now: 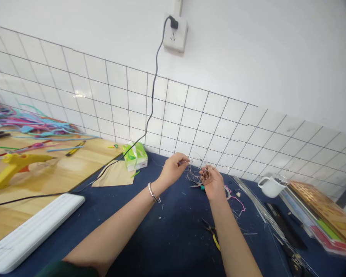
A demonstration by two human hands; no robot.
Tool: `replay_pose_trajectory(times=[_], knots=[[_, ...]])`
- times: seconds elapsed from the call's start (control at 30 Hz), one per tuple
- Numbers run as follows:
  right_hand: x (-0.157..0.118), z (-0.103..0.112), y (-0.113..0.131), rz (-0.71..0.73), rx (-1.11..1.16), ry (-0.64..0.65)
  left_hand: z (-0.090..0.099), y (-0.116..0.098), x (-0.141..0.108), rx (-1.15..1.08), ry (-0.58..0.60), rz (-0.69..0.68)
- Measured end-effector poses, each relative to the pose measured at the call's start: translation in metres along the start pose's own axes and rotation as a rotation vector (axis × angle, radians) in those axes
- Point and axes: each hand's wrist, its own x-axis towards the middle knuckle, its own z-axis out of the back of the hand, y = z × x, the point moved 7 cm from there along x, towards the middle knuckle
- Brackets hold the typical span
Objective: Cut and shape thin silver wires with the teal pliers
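Observation:
Above the dark blue cloth, a loose, ring-like tangle of thin silvery wire (193, 177) spans the space between both hands. My right hand (214, 184) has its fingers curled round the right side of this wire piece. Thumb and forefinger of my left hand (173, 171) are pinched together at its upper left edge, on a bit of wire. Fine strands stick up between the hands. Just beneath lie pliers with a teal part (202, 187), mostly hidden by the right hand. Closer to me, yellow-handled pliers (215, 239) are partly covered by the right forearm.
Left: a yellow glue gun (10, 167), a cutter knife (75, 148), pipe cleaners (31, 125) and a white power strip (37, 234). A tissue pack (135, 157) stands behind the left hand. Right: a white jug (271, 187), wire lengths (252, 200) and stacked books (325, 215). A black cord (153, 88) hangs down.

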Motion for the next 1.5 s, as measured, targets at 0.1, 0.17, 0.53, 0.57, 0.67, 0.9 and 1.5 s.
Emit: replay_pose_trajectory(times=[0.1, 0.17, 0.53, 0.57, 0.67, 0.9, 1.5], knots=[[0.0, 0.0, -0.004, -0.01, 0.001, -0.004, -0.005, -0.009, -0.001, 0.071, 0.039, -0.095], [0.0, 0.0, -0.006, -0.016, 0.002, -0.003, -0.011, -0.009, -0.003, 0.052, 0.086, -0.092], [-0.002, -0.004, -0.011, -0.031, -0.008, 0.015, -0.027, -0.024, -0.01, -0.123, 0.34, -0.086], [-0.003, -0.005, -0.011, -0.031, -0.013, 0.021, -0.029, -0.024, -0.011, -0.091, 0.358, -0.097], [-0.004, -0.007, -0.011, -0.029, -0.032, 0.031, -0.033, -0.023, -0.013, -0.044, 0.382, -0.12], [-0.005, -0.009, -0.013, -0.053, -0.1, 0.058, -0.031, -0.014, -0.011, 0.025, 0.43, -0.119], [-0.017, -0.021, 0.018, -0.007, -0.41, 0.228, -0.025, 0.007, -0.005, -0.089, 0.417, 0.036]])
